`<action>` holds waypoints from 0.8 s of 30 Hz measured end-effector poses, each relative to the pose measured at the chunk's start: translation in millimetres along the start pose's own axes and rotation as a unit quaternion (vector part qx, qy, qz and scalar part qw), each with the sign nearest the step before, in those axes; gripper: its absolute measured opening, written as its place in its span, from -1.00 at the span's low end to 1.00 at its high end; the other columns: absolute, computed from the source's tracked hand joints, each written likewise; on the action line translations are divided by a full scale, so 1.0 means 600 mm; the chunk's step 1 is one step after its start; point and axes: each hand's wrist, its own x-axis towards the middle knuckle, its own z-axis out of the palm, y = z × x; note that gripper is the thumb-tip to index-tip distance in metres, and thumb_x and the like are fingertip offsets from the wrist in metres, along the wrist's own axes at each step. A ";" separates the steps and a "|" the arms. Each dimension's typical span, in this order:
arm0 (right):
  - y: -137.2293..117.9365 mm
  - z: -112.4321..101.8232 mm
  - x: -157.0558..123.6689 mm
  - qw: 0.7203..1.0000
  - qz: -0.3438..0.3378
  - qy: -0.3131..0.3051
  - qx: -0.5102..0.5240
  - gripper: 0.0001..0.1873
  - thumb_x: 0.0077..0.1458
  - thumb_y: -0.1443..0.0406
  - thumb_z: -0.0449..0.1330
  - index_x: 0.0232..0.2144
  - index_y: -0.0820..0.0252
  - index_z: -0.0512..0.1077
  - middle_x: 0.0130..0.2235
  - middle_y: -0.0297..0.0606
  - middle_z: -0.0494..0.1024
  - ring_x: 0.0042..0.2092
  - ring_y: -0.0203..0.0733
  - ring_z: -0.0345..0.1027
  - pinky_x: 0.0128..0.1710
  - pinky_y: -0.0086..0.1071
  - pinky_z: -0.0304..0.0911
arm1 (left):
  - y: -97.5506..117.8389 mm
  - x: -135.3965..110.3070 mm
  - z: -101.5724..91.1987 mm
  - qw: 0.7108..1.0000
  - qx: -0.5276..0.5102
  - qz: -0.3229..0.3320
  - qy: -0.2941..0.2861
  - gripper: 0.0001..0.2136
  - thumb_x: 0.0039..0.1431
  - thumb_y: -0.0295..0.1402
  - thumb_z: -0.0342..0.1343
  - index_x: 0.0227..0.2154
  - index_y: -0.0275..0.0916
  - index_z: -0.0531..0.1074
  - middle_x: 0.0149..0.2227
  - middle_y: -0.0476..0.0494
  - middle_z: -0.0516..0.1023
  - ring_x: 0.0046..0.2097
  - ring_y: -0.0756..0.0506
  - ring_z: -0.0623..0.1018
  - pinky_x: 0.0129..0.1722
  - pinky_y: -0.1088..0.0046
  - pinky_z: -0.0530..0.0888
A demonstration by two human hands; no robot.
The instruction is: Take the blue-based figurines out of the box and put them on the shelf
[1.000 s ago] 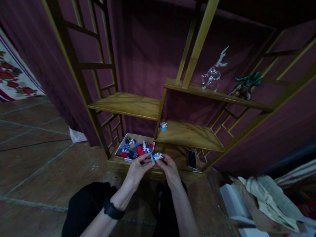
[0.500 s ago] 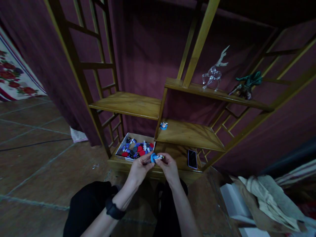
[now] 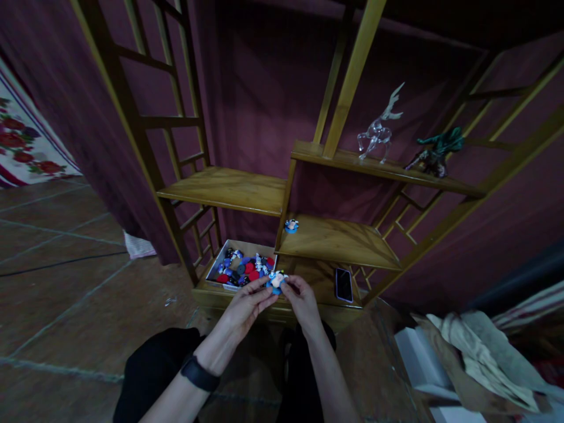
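Note:
Between my two hands is a small blue-and-white figurine on a round blue base, held upright in front of the low shelf. My left hand pinches it from the left side, and my right hand grips it from the right with thumb and fingers. Just beyond my left hand, a white box holds several small figurines with red, purple, black and dark grey bases. A similar figurine with a blue base stands at the left end of the middle right shelf.
A phone lies on the bottom shelf. On the upper right shelf stand a clear deer ornament and a green-and-brown figure. White boxes and cloth lie on the floor at right. Wooden posts frame the shelves.
The figurine in my hands has turned from lying sideways to upright, its blue base now at the bottom. The view has shifted slightly.

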 end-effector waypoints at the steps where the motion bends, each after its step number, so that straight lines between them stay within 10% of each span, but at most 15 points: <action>1: 0.003 -0.001 0.001 1.000 0.001 0.004 -0.004 -0.73 -0.12 0.14 0.21 -0.37 0.17 0.43 -0.34 -0.28 0.51 -0.31 -0.21 0.34 -0.32 -0.38 0.26 | 0.000 -0.002 0.002 1.000 -0.001 0.000 0.003 -0.70 -0.15 -0.66 0.20 -0.27 -0.34 0.47 -0.31 -0.20 0.57 -0.28 -0.07 0.56 -0.16 0.40 0.49; 24: -0.029 -0.021 -0.005 0.994 -0.089 -0.004 -0.070 -0.88 -0.12 0.24 0.21 -0.44 0.11 0.48 -0.38 -0.33 0.43 -0.30 -0.23 0.30 -0.26 -0.39 0.20 | 0.008 -0.017 0.014 0.996 0.056 0.048 -0.055 -0.78 -0.14 -0.48 0.25 -0.34 -0.32 0.48 -0.30 -0.20 0.57 -0.26 -0.10 0.55 -0.18 0.31 0.48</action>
